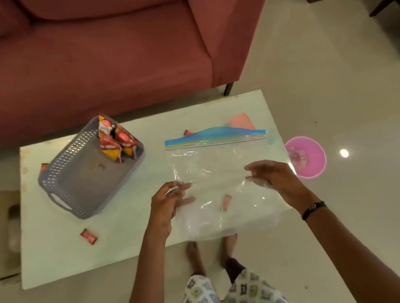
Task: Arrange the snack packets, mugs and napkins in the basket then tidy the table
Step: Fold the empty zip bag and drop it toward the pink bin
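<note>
A person stands at the near edge of a pale table (55, 257), holding a large clear zip bag (218, 169) up over its right half. The bag's blue zip strip runs along its far edge, and its clear body hangs down toward the person. The left hand (167, 205) has its fingers curled, pinching the bag's lower left part. The right hand (270, 175) reaches into or against the bag's right side with the fingers stretched forward; whether it grips the plastic I cannot tell (the film blurs over the fingertips).

On the left half of the table sits a grey perforated basket (77, 186), set at an angle. Several red and orange snack packets (116, 142) stand bunched in its far right corner. A small red wrapper (88, 236) lies on the table near the basket's near corner, another red scrap (43, 168) peeks out at the basket's left side, and a pinkish piece (226, 202) shows through the bag. A pink napkin (242, 121) lies at the far right of the table, just beyond the zip strip.

A pink bowl (306, 157) rests on the shiny floor to the right of the table. A maroon sofa (81, 52) stands beyond the table's far edge.
</note>
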The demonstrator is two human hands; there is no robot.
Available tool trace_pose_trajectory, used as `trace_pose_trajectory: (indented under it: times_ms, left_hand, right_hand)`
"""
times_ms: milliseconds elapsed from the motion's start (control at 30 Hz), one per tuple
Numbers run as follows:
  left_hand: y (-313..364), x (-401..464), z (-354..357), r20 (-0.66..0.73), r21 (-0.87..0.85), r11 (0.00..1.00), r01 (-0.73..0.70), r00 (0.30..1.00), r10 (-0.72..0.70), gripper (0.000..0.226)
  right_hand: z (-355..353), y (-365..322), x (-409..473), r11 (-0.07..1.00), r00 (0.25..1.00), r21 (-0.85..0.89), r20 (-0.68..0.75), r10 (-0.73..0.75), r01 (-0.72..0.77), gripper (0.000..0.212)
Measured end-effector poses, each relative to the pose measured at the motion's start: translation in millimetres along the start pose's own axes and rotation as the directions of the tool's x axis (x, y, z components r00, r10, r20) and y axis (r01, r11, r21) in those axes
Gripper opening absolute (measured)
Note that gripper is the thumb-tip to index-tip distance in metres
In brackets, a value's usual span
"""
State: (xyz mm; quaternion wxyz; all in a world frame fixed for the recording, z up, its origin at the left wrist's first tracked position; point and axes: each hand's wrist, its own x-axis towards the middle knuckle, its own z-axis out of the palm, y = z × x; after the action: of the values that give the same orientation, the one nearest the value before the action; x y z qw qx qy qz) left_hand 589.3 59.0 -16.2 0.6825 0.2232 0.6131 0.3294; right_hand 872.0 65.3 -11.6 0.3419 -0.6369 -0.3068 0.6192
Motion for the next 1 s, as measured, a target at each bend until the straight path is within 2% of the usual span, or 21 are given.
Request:
trace_pose_trajectory:
  times_ms: [100, 167, 233, 333, 400, 467, 500, 567, 633, 667, 733, 867, 933, 1000]
  left_hand:
    - [-17, 20, 13, 0.004, -0.067, 0.997, 0.033, 0.999, -0.032, 0.028]
    - [-25, 35, 20, 0.005, -0.113, 0.991, 0.07, 0.998, -0.07, 0.022]
    - [-32, 51, 28, 0.009, -0.177, 0.969, 0.173, 0.985, -0.174, 0.018]
    - [-39, 68, 45, 0.068, -0.103, 0.91, 0.401, 0.916, -0.396, 0.045]
    - [-44, 75, 59, 0.157, -0.003, 0.892, 0.452, 0.881, -0.446, 0.065]
    - [-52, 81, 74, 0.186, 0.104, 0.91, 0.402, 0.891, -0.415, 0.082]
    - [-58, 87, 84, 0.152, 0.149, 0.921, 0.36, 0.912, -0.381, 0.081]
    - [-67, 99, 106, 0.041, 0.154, 0.946, 0.284, 0.955, -0.293, 0.068]
    - [-74, 111, 130, 0.007, 0.106, 0.975, 0.196, 0.98, -0.197, 0.064]
    - [-79, 118, 143, 0.022, 0.088, 0.987, 0.137, 0.99, -0.139, 0.063]
    - [-91, 130, 173, 0.055, 0.115, 0.993, 0.03, 0.998, -0.036, 0.062]
    - [-110, 157, 252, 0.12, 0.219, 0.972, -0.084, 0.991, 0.059, 0.058]
    - [-121, 172, 295, 0.154, 0.237, 0.966, -0.109, 0.985, 0.073, 0.053]
    - [-132, 187, 335, 0.173, 0.256, 0.957, -0.137, 0.98, 0.094, 0.049]
  right_hand:
    - [-30, 5, 7, 0.999, 0.999, -0.032, 0.035, -0.038, 0.04, 0.024]
    - [-48, 10, 11, 0.993, 0.99, -0.051, 0.093, -0.106, 0.111, 0.029]
    - [-66, 17, 19, 0.981, 0.974, -0.097, 0.173, -0.15, 0.168, 0.038]
    - [-82, 30, 33, 0.977, 0.976, -0.115, 0.15, -0.16, 0.178, 0.048]
    - [-89, 39, 39, 0.973, 0.975, -0.115, 0.124, -0.184, 0.198, 0.04]
    - [-100, 49, 43, 0.987, 0.986, -0.011, 0.044, -0.158, 0.159, 0.025]
    - [-107, 53, 45, 0.989, 0.992, 0.085, -0.012, -0.123, 0.124, 0.026]
    - [-125, 58, 49, 0.952, 0.996, 0.305, -0.079, 0.029, -0.003, 0.039]
    - [-148, 67, 51, 0.897, 0.984, 0.415, -0.023, 0.176, -0.15, 0.069]
    - [-160, 71, 51, 0.893, 0.978, 0.401, 0.03, 0.209, -0.203, 0.078]
    - [-186, 81, 52, 0.926, 0.976, 0.307, 0.053, 0.212, -0.218, 0.077]
    - [-251, 88, 64, 0.974, 0.986, 0.193, -0.089, 0.141, -0.122, 0.115]
    - [-288, 86, 74, 0.985, 0.984, 0.169, -0.171, 0.047, -0.018, 0.114]
    - [-326, 87, 84, 0.99, 0.96, 0.138, -0.281, -0.001, 0.042, 0.098]
